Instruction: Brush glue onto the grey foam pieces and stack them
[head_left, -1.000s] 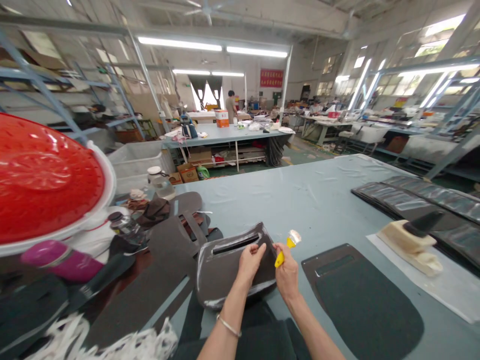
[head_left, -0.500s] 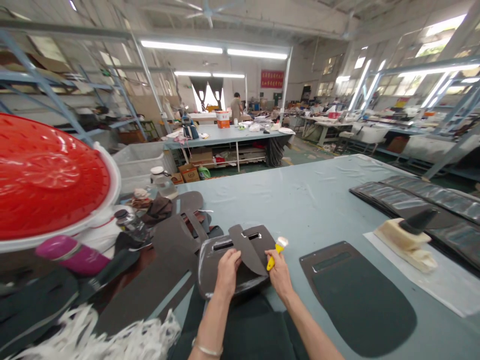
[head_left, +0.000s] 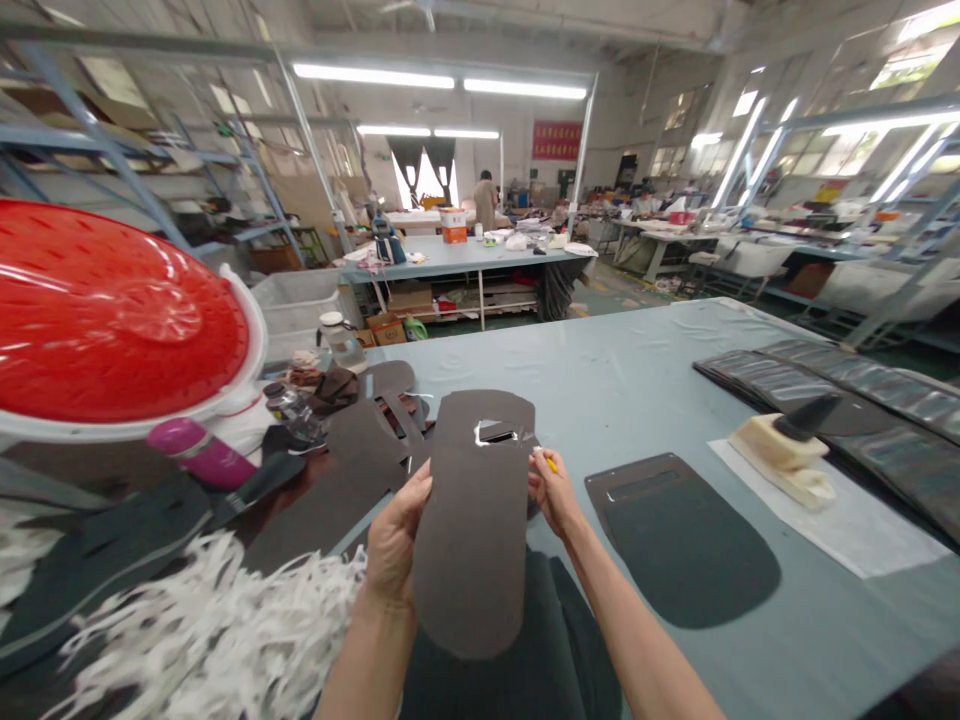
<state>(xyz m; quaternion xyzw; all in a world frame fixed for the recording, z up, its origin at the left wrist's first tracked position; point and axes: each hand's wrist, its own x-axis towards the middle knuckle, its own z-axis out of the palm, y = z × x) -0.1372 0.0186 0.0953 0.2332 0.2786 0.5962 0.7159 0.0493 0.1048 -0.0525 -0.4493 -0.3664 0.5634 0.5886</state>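
My left hand [head_left: 394, 545] grips the left edge of a dark brown, rounded flat piece [head_left: 472, 520] with a slot cut near its top, held up off the table toward me. My right hand [head_left: 553, 492] is closed at the piece's right edge, fingers round a small yellow-handled tool [head_left: 551, 464] that barely shows. The piece hides whatever lies on the table behind it.
A dark slotted panel [head_left: 679, 535] lies flat to the right. A foam block with a black handle [head_left: 787, 452] rests on white paper. Overlapping dark strips [head_left: 840, 385] line the far right. Left: red lid [head_left: 112, 320], pink bottle [head_left: 202, 452], dark cut pieces, white shredded trimmings [head_left: 210, 640]. A person stands far off.
The brown piece has been lifted from the grey padded part on the table and raised toward me. My left hand moved to its left edge. The view shifted slightly.
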